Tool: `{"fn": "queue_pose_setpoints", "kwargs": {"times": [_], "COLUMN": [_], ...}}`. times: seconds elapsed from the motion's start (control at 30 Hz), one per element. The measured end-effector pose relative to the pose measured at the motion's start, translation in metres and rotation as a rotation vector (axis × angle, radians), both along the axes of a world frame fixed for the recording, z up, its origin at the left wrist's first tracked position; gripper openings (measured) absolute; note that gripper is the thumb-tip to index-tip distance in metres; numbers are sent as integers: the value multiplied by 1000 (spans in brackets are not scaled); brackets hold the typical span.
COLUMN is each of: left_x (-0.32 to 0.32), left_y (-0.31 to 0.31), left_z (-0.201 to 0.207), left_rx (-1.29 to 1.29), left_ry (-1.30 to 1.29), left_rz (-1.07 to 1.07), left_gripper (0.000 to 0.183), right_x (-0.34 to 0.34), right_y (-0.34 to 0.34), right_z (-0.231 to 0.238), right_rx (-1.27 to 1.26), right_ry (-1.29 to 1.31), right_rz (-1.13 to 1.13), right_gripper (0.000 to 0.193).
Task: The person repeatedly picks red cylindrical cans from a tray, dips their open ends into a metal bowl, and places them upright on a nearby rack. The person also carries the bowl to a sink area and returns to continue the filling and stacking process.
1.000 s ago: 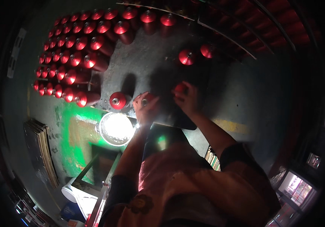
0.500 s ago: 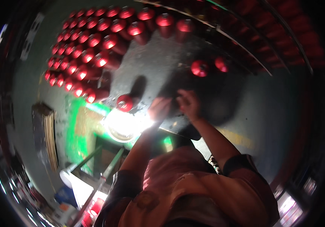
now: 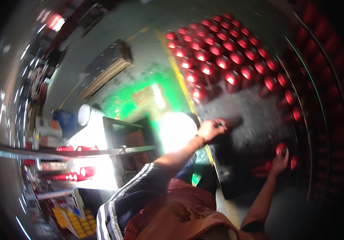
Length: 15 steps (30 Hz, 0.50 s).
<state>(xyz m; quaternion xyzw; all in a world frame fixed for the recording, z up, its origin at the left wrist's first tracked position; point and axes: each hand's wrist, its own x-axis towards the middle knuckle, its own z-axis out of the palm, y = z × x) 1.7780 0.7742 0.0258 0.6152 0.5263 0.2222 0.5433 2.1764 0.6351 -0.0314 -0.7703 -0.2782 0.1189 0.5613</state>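
Observation:
Out to the left, my left hand (image 3: pixel 211 130) has its fingers closed around the neck of a red domed-top metal cylinder (image 3: pixel 221 121). My right hand (image 3: pixel 280 163) reaches forward on the right and grips the top of another red cylinder (image 3: pixel 282 149). Close beside that hand stand two more cylinders, one with its red top (image 3: pixel 294 162) just to the right. Beyond both hands, many similar red cylinders (image 3: pixel 224 62) stand upright in rows on a dark sheet (image 3: pixel 256 128). Their lower bodies are mostly in shadow.
A stack of flat boards (image 3: pixel 106 68) lies at the far left. Nearer are a glaring white round container (image 3: pixel 178 132), a metal frame (image 3: pixel 136 150) and a white bucket (image 3: pixel 85 115). A yellow floor line (image 3: pixel 180 76) edges the dark sheet. More red cylinders (image 3: pixel 324 80) fill the right side behind rails.
My view has turned left. My hands, close together and blurred before, are now wide apart, each on a red cylinder: the left one's stood alone, the right one's was by the pair at right.

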Motion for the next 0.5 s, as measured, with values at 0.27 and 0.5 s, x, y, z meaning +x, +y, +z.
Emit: {"fn": "queue_pose_setpoints", "kwargs": {"times": [0.27,0.5], "left_x": [-51,-149], "left_y": [-39,-133], "left_z": [32,108], "left_rx": [269,81], "left_ry": [-115,-255], "left_rz": [-142,-171], "left_gripper": [30,24], "right_x": [-48,-158], "right_y": [-42,-128], "right_z": [-5,76], "right_rx": [138,-91], "right_ry": [-88,185], "right_rz": [87,380], "right_gripper": [26,27]}}
